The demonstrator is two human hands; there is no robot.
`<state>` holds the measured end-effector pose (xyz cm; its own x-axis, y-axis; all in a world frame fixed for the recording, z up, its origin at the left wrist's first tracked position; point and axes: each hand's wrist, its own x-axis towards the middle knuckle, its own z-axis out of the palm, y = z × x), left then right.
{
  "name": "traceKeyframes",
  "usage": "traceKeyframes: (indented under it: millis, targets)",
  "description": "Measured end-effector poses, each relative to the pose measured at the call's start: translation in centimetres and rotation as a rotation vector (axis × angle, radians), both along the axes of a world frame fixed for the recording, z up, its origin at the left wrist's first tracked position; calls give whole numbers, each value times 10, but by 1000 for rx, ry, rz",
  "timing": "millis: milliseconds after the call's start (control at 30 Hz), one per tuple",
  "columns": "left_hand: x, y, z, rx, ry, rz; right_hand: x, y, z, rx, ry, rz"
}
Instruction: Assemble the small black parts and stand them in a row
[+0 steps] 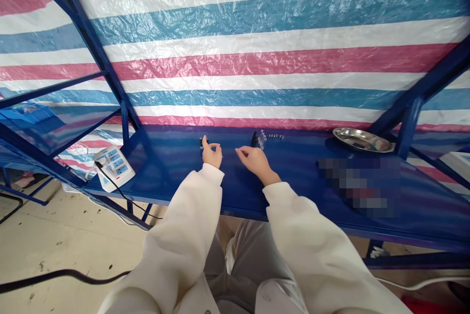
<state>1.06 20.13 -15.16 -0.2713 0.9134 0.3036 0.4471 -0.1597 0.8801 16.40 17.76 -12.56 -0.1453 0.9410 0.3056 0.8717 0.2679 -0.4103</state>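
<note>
Over the blue table [172, 177], my left hand [213, 153] is curled around a small black piece [201, 143], which shows at its fingertips and is partly hidden by them. To the right, my right hand [255, 158] has thumb and fingers pressed together, pointing left toward the left hand. Whatever is in that pinch is too small to make out. Just behind the right hand stand a row of small black pieces [254, 138] and a row of clear pieces [262, 139], partly covered by the hand. Several tiny metallic parts [275, 136] lie in a line beside them.
A white power strip [114, 168] with a black plug and cable sits at the table's left end. An oval metal tray [363, 140] lies at the back right, with a blurred-out patch [362, 187] before it. Blue frame posts and a striped tarp [257, 59] enclose the table.
</note>
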Motion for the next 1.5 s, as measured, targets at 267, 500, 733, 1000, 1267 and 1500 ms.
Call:
traceKeyframes:
  millis: [267, 500, 733, 1000, 1267, 1500]
  targets:
    - [1, 4, 2, -106, -181, 33, 1, -1, -14, -13, 121, 166]
    - [-1, 6, 3, -169, -170, 23, 0, -1, -18, -3, 173, 187]
    - [0, 6, 6, -191, -159, 16, 1, 4, -26, 67, 253, 222]
    - [-1, 6, 4, -175, -159, 17, 1, 4, -24, 66, 241, 217]
    - [4, 4, 3, -97, -279, -150, 2, 6, -25, 47, 226, 135]
    - [5, 5, 1, -127, -366, -179, -1, 11, -36, 26, 215, 77]
